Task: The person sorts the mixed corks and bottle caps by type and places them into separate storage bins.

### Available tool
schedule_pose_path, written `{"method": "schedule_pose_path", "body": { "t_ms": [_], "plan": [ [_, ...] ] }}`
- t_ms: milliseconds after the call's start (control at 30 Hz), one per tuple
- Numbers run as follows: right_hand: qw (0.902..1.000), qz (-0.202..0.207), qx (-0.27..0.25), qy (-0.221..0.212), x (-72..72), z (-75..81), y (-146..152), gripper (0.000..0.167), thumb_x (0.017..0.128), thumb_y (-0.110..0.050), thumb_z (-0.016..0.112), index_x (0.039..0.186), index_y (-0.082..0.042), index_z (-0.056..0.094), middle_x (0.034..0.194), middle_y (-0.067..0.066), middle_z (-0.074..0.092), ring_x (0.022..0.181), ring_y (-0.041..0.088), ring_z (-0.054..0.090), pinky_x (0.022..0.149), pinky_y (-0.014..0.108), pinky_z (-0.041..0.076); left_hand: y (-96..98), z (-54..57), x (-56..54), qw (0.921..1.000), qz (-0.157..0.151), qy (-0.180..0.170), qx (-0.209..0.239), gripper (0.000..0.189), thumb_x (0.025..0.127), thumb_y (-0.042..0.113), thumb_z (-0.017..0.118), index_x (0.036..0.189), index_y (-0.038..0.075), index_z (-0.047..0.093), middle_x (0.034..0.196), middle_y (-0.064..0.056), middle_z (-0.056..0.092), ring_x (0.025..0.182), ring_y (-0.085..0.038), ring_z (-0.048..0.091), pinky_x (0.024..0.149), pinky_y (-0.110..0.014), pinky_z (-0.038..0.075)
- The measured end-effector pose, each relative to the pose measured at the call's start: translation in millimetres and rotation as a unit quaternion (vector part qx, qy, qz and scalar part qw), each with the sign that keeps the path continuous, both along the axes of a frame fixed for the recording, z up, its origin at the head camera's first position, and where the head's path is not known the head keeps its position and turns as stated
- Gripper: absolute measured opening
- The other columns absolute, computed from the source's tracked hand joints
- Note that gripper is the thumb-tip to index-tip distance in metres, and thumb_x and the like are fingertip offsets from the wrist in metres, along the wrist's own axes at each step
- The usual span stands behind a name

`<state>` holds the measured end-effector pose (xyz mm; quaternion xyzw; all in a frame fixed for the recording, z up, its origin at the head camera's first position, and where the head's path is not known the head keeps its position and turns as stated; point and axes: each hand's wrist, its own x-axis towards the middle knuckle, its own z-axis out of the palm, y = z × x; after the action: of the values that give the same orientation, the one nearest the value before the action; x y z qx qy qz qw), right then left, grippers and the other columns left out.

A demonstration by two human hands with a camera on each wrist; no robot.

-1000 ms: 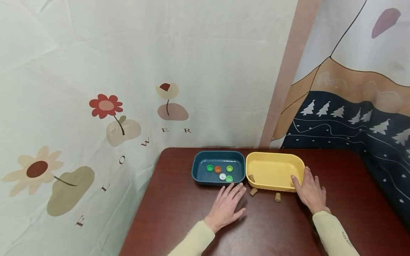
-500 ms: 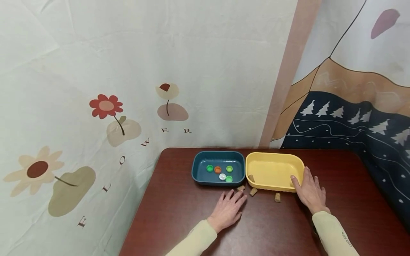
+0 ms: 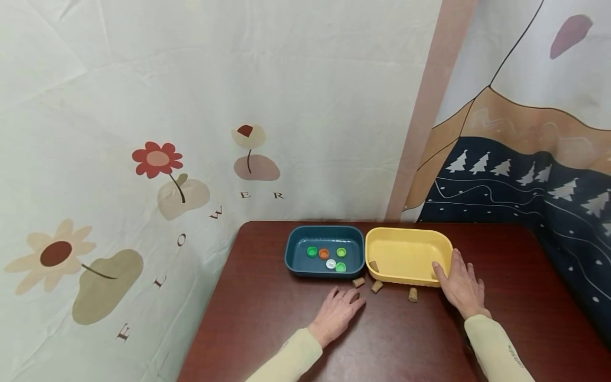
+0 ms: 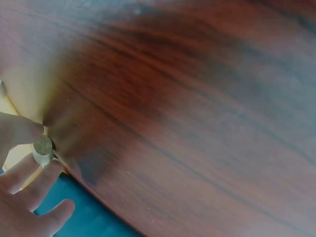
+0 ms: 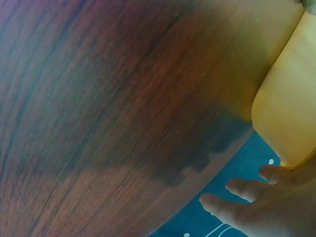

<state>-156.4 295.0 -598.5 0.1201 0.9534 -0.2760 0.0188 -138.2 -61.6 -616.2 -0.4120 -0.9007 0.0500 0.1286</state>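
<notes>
My left hand [image 3: 335, 314] is over the table just short of the corks, fingers loosely spread. One cork [image 3: 358, 282] lies close beyond its fingertips; a second cork [image 3: 377, 286] is to its right. In the left wrist view, a cork [image 4: 43, 144] shows between thumb and fingers, with no clear grip on it. My right hand [image 3: 462, 285] holds the right end of a yellow tray [image 3: 408, 232], thumb over the rim and fingers outside. In the right wrist view those fingers [image 5: 222, 205] extend past the tray wall [image 5: 286, 98]; the thumb is out of sight.
A dark blue tray [image 3: 324, 228] adjoins the yellow one on the left and holds several bottle caps [image 3: 324, 254]. Another cork [image 3: 412, 295] stands before the yellow tray; one cork [image 3: 374, 266] lies inside. Printed cloth [image 3: 310, 132] hangs behind the table.
My left hand has drawn back towards me from the blue tray's front, uncovering a cork on the table. The right hand stays at the yellow tray's end.
</notes>
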Motion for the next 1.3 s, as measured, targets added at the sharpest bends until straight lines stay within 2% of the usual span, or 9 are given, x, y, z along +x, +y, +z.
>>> {"method": "schedule_pose_path", "body": {
  "t_ms": [133,300,500,700,833,1067,1300],
  "plan": [
    [1.0,0.0,-0.001,0.0,0.2,-0.1,-0.1,0.098,0.104,-0.068,0.029,0.163,0.004,-0.003,0.165,0.035,0.011,0.143,0.067,0.013,0.103,0.086,0.014,-1.1,-1.3,-0.4,1.0,-0.002,0.006,0.005,0.032,0.091,0.017,0.076,0.122,0.026,0.072,0.118,0.001,0.064,0.101,-0.018,0.065,0.098,-0.044,0.052],
    [1.0,0.001,-0.002,-0.001,0.3,0.4,0.0,0.098,0.104,-0.068,0.029,0.163,0.003,-0.003,0.165,0.035,0.011,0.143,0.067,0.012,0.102,0.086,0.014,-1.1,-2.8,1.1,0.9992,0.0,0.039,0.01,0.026,0.087,0.016,0.079,0.111,0.024,0.074,0.108,0.001,0.063,0.094,-0.018,0.066,0.095,-0.04,0.053],
    [1.0,0.0,-0.002,-0.004,0.4,0.3,0.2,0.098,0.104,-0.068,0.03,0.163,0.003,-0.004,0.165,0.035,0.012,0.142,0.067,0.013,0.102,0.086,0.014,1.6,2.7,2.9,0.9972,0.0,0.062,0.043,0.029,0.084,0.012,0.08,0.111,0.02,0.073,0.109,0.001,0.064,0.099,-0.016,0.067,0.099,-0.039,0.052],
    [0.9999,-0.003,-0.004,-0.009,-0.1,-0.3,0.1,0.098,0.104,-0.068,0.029,0.163,0.003,-0.005,0.165,0.035,0.01,0.143,0.067,0.011,0.102,0.086,0.013,5.8,10.1,0.2,0.9913,-0.012,0.092,0.093,0.025,0.091,0.017,0.075,0.116,0.02,0.074,0.119,0.0,0.066,0.104,-0.018,0.065,0.102,-0.041,0.05],
    [0.9999,-0.003,-0.009,-0.011,0.0,-0.1,0.5,0.099,0.103,-0.069,0.029,0.163,0.002,-0.006,0.165,0.035,0.009,0.143,0.067,0.01,0.102,0.087,0.013,10.9,17.5,-2.6,0.9882,-0.017,0.092,0.121,0.025,0.095,0.019,0.071,0.12,0.021,0.074,0.124,0.001,0.067,0.11,-0.017,0.064,0.105,-0.042,0.048],
    [0.9999,-0.002,-0.011,-0.006,0.2,-1.2,0.3,0.098,0.104,-0.068,0.029,0.163,0.002,-0.005,0.165,0.034,0.008,0.143,0.067,0.009,0.102,0.087,0.012,28.6,32.1,-13.8,0.9838,-0.013,0.088,0.155,0.028,0.096,0.023,0.074,0.123,0.021,0.074,0.12,0.005,0.066,0.116,-0.014,0.061,0.107,-0.04,0.047],
    [0.9999,-0.006,-0.009,-0.005,-0.5,-0.9,-0.3,0.098,0.103,-0.069,0.029,0.163,0.002,-0.004,0.165,0.034,0.01,0.143,0.067,0.01,0.102,0.087,0.013,54.0,46.4,-34.5,0.9837,0.014,0.09,0.155,0.032,0.095,0.028,0.076,0.126,0.021,0.073,0.123,0.004,0.067,0.12,-0.014,0.06,0.109,-0.041,0.045]
  ]
}}
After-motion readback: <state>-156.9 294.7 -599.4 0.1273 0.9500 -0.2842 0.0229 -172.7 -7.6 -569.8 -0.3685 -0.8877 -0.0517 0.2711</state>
